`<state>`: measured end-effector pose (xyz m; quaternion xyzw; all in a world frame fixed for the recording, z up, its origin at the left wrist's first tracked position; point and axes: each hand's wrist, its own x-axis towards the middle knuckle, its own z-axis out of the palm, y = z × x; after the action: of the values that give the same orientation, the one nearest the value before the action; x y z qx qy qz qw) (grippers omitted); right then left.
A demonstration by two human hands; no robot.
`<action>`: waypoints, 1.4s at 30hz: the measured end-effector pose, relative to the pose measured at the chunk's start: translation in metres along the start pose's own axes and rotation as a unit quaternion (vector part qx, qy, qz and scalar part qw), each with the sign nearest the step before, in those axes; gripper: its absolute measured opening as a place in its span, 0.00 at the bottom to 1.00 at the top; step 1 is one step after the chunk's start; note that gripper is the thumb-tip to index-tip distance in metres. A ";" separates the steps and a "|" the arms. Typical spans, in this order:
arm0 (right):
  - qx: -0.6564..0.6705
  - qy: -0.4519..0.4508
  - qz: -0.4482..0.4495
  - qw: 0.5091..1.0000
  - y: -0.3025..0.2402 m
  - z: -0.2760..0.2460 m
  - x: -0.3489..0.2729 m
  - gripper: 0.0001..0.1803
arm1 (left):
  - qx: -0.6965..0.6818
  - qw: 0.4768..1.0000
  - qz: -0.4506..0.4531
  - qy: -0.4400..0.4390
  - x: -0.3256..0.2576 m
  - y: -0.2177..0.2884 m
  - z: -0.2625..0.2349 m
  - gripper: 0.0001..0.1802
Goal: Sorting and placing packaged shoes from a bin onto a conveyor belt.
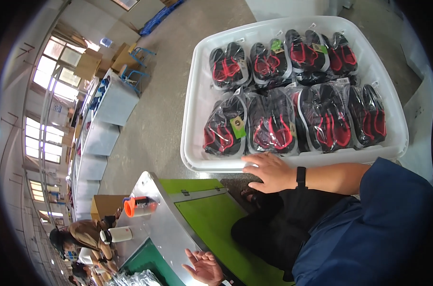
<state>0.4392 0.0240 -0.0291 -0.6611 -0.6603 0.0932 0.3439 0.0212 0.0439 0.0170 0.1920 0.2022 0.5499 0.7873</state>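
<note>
My right hand (270, 172), with a black band on its wrist, reaches in from the right. Its fingers are spread, and the fingertips touch the near rim of a large white plastic bin (211, 164). Inside the bin stand two rows of black-and-red shoes (273, 125) in clear plastic bags. Several of them carry green tags (238, 127), and more dark shoes lie beneath. Near the lower edge, my left hand (205, 268) is palm up with loosely curled, separated fingers. It holds nothing and is beside the metal-topped workbench (171, 245).
The workbench has green cabinet doors (207, 214) and carries an orange-rimmed container (139, 207), a white bottle (118, 234) and clear plastic bags (137, 279). At the lower left, people (85, 233) bend over the bench. Light-coloured bins (114, 102) line the left.
</note>
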 end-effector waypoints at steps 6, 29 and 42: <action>-0.002 -0.022 0.008 1.000 -0.008 0.010 0.002 0.26 | 0.017 1.000 0.022 0.014 -0.009 0.002 -0.007 0.33; -0.060 -0.009 -0.020 0.998 -0.019 0.009 -0.004 0.28 | -0.028 0.997 -0.003 0.068 -0.015 0.001 -0.009 0.32; -0.080 -0.019 -0.009 0.997 -0.016 0.027 0.011 0.26 | 0.018 0.998 -0.032 0.059 -0.018 0.031 -0.012 0.28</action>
<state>0.4123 0.0416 -0.0361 -0.6784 -0.6780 0.0495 0.2787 -0.0151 0.0382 0.0251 0.1668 0.2649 0.5308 0.7876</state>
